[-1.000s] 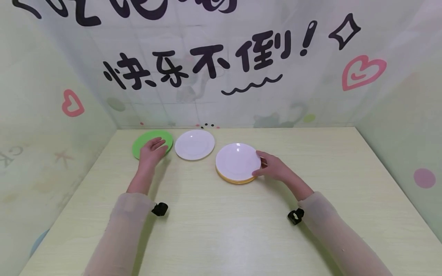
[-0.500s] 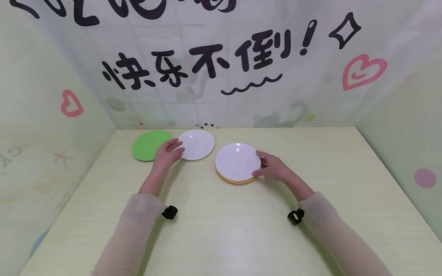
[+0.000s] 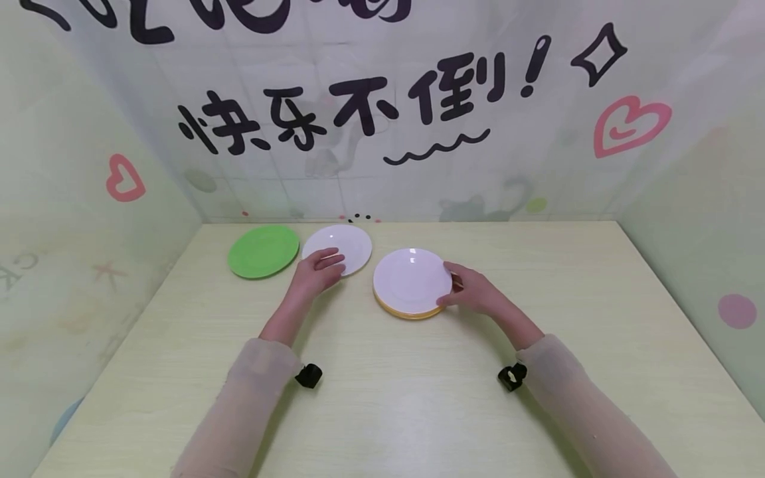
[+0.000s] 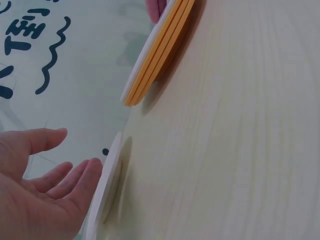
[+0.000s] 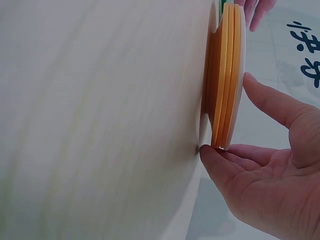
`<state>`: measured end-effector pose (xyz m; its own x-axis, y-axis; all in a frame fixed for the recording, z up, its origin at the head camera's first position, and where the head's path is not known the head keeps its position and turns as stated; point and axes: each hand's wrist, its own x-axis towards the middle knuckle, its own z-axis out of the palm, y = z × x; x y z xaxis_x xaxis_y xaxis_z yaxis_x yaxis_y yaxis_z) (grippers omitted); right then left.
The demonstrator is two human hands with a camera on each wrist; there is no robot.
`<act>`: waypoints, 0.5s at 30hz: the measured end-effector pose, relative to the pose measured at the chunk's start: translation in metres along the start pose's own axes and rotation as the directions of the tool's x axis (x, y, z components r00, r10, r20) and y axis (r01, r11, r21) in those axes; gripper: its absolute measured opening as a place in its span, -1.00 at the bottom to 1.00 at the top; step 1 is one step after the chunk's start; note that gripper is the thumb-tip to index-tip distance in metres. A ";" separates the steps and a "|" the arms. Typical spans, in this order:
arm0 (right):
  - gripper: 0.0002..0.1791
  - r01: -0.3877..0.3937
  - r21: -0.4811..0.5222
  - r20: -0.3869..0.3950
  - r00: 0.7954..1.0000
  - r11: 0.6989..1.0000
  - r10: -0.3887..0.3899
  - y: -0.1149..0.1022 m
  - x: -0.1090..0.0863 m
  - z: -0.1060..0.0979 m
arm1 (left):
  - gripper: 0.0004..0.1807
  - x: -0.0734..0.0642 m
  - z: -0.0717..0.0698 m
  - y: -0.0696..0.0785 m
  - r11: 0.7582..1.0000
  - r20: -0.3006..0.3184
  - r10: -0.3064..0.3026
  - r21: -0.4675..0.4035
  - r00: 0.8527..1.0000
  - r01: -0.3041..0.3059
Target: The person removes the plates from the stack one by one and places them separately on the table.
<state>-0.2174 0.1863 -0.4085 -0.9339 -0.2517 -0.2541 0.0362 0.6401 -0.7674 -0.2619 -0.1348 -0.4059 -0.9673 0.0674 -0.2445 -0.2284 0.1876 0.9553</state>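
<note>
My left hand hovers over the near-left part of a single white plate, fingers relaxed and nothing held; in the left wrist view its fingertips are close above the plate's face. Right of that plate is a stack with a white plate on top and orange plates beneath. Its right edge is gripped by my right hand. In the right wrist view the thumb lies against the white top plate and the fingers are at the lower rim.
A green plate lies at the far left of the pale wooden table. Behind the table hangs a printed white backdrop, with side walls left and right. A black camera band is on the left sleeve.
My left hand has moved right, from over the green plate to over the single white plate. The right hand and the stack have stayed in place.
</note>
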 end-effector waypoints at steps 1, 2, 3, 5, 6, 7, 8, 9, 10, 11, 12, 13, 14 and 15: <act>-0.02 0.002 0.003 0.000 1.000 1.000 -0.002 0.000 0.000 0.000 | -0.39 0.000 0.002 -0.001 1.000 0.005 -0.005 -0.007 1.000 0.005; -0.02 0.004 0.004 0.001 1.000 1.000 -0.004 0.000 0.000 0.000 | -0.40 0.000 0.004 -0.001 1.000 0.014 -0.007 -0.005 1.000 0.007; -0.02 0.005 0.006 0.000 1.000 1.000 -0.005 0.000 0.000 0.000 | -0.41 -0.001 0.006 -0.001 1.000 0.021 -0.012 -0.005 1.000 0.012; -0.02 0.003 0.005 0.000 1.000 1.000 -0.003 0.001 0.001 0.001 | -0.42 -0.002 0.010 -0.002 1.000 0.039 -0.011 0.002 0.999 0.011; -0.02 0.002 0.005 0.000 1.000 1.000 -0.002 0.001 0.001 0.001 | -0.43 -0.003 0.012 -0.002 1.000 0.051 -0.006 0.006 0.999 0.005; -0.02 0.001 0.004 -0.001 1.000 1.000 -0.001 0.001 0.001 0.001 | -0.43 -0.003 0.014 -0.002 1.000 0.064 -0.001 0.008 0.998 0.001; -0.02 -0.001 0.004 -0.002 1.000 1.000 0.001 0.001 0.001 0.001 | -0.43 -0.004 0.017 -0.003 1.000 0.075 0.003 0.007 0.997 -0.003; -0.02 -0.003 0.005 -0.002 1.000 1.000 0.003 0.001 0.001 0.001 | -0.44 -0.004 0.019 -0.003 1.000 0.085 0.003 0.004 0.996 -0.003; -0.02 -0.004 0.004 -0.002 1.000 1.000 0.004 0.001 0.001 0.000 | -0.44 -0.004 0.021 -0.003 1.000 0.097 0.006 0.002 0.995 -0.006; -0.02 -0.003 0.007 -0.002 1.000 1.000 0.003 0.001 0.001 0.000 | -0.44 -0.005 0.023 -0.004 1.000 0.106 0.008 0.003 0.994 -0.009; -0.02 -0.003 0.007 -0.001 1.000 1.000 0.003 0.001 0.001 0.000 | -0.44 -0.005 0.026 -0.004 1.000 0.114 0.009 0.002 0.993 -0.010; -0.02 -0.003 0.008 -0.001 1.000 1.000 0.003 0.001 0.001 0.000 | -0.44 -0.005 0.029 -0.005 1.000 0.120 0.007 0.001 0.993 -0.007; -0.02 -0.003 0.007 -0.001 1.000 1.000 0.003 0.002 0.001 0.000 | -0.44 -0.005 0.031 -0.005 1.000 0.126 0.006 0.002 0.992 -0.006; -0.02 -0.003 0.004 0.000 1.000 1.000 0.003 0.002 0.001 0.000 | -0.44 -0.004 0.034 -0.006 1.000 0.133 0.005 0.007 0.991 -0.006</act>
<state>-0.2186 0.1868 -0.4103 -0.9337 -0.2497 -0.2567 0.0409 0.6377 -0.7692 -0.2528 -0.1025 -0.4158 -0.9452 0.1982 -0.2593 -0.2215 0.1941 0.9556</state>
